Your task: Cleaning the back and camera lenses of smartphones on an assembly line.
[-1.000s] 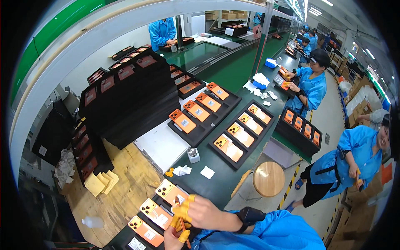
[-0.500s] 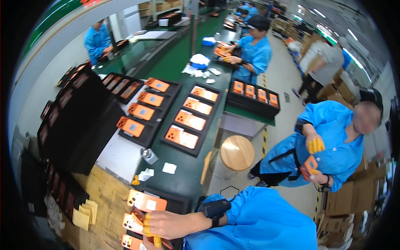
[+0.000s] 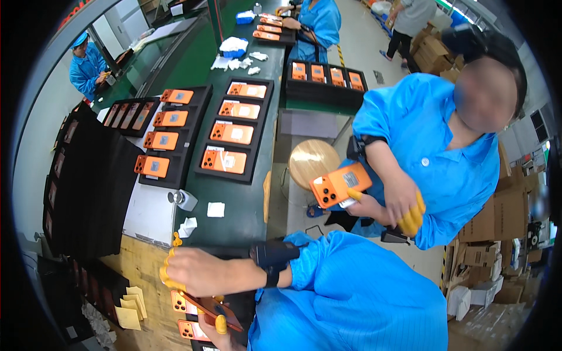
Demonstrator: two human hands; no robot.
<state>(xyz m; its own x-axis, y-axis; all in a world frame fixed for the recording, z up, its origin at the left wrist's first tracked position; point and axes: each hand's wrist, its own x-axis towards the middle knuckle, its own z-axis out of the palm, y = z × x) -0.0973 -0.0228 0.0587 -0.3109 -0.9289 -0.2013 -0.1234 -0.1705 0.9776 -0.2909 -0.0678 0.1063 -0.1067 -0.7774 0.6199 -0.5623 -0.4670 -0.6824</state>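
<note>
My left hand (image 3: 218, 336), low in the picture, grips a smartphone (image 3: 218, 312) with its thumb in a yellow finger cot. The phone is tilted, its edge and a darker side showing. Just above, my right hand (image 3: 199, 272) is closed, its fingers curled under in yellow finger cots and close to the phone's upper end. Whatever it holds is hidden. Beneath both hands lies a black tray (image 3: 235, 304) with orange phones (image 3: 190, 329), partly covered by my hands and arm. A black band circles my right wrist.
Two black trays of orange phones (image 3: 231, 133) lie on the green bench. Nearby are a small bottle (image 3: 186, 200), white wipes (image 3: 216, 209) and yellow sticky notes (image 3: 130, 308). At right, a co-worker (image 3: 427, 152) holds an orange phone (image 3: 341, 185) beside a round stool (image 3: 314, 164).
The phone has tilted, and my right hand has shifted up off its face. The whole view has shifted. The co-worker appears larger and closer, their phone now showing its back.
</note>
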